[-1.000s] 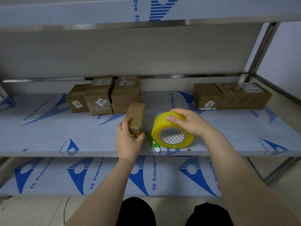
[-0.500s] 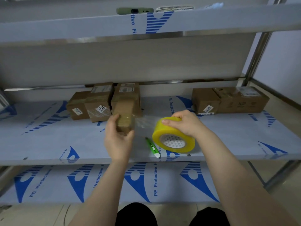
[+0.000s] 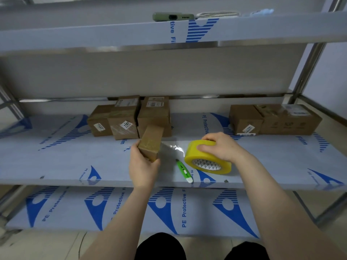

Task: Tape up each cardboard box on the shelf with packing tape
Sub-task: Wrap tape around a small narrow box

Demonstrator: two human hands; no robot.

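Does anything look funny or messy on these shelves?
Nothing is spilled or broken. The green cutter lies loose, its white tip right at the front edge of the middle shelf, where it might get knocked off. A phone sits at the edge of the top shelf too.

The left hand (image 3: pixel 143 167) grips a small cardboard box (image 3: pixel 151 142) above the shelf (image 3: pixel 56 162); the right hand (image 3: pixel 220 146) holds the yellow tape roll (image 3: pixel 205 156), clear tape (image 3: pixel 173 150) stretched between them (a green cutter (image 3: pixel 184 170) lies below).
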